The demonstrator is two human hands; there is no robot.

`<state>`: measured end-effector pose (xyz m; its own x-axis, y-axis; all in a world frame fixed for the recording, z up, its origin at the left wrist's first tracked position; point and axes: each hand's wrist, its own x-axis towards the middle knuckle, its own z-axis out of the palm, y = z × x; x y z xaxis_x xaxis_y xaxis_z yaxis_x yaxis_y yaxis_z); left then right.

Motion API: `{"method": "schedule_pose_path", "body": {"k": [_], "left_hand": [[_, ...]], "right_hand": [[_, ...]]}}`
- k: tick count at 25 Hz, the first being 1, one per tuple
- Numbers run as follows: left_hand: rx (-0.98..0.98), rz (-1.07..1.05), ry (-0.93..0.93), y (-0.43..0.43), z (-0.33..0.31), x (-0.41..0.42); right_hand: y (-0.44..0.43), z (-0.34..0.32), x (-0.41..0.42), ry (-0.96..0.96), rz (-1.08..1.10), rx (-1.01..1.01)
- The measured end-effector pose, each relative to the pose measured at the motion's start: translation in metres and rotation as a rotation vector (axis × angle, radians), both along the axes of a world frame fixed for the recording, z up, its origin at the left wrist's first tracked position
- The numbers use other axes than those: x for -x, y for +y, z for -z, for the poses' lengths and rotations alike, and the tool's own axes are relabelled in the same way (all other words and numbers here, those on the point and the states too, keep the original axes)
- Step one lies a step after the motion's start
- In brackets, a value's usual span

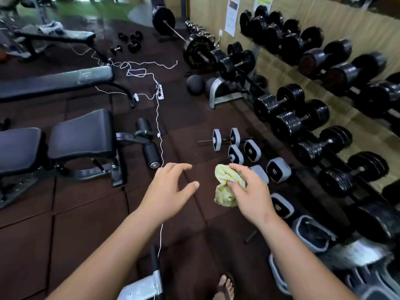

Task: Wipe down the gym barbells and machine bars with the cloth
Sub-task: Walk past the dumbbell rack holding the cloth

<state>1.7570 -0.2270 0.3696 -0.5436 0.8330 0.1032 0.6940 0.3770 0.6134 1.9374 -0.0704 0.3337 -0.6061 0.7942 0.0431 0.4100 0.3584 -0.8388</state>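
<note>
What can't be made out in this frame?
- Head view: wall notices are too small and blurred to read.
- Gear at the lower right corner is motion-blurred and cut off.
- The cloth is bunched in the right hand, its far side hidden.
- The left hand is open and holds nothing.

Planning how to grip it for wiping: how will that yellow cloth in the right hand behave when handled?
Probably floppy: the yellow cloth sags in a bunch below the right hand, which pinches it with the fingertips. It looks light, since a loose pinch carries it. It likely needs bunching or folding to press firmly on a bar; the open left hand is free to help.
</note>
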Motion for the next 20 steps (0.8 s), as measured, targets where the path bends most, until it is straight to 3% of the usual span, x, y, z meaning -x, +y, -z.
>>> {"method": "schedule_pose_path", "body": {"k": [11,20], "left_hand": [[-0.008,-0.073,-0.026,0.165,-0.012,0.106],[-0.060,-0.100,-0.073,0.278,-0.029,0.309]], "right_hand": [[0.173,-0.024,0.122,0.041,-0.068,0.023],[0.286,-0.042,0.338,0.030,-0.084,-0.039]]}}
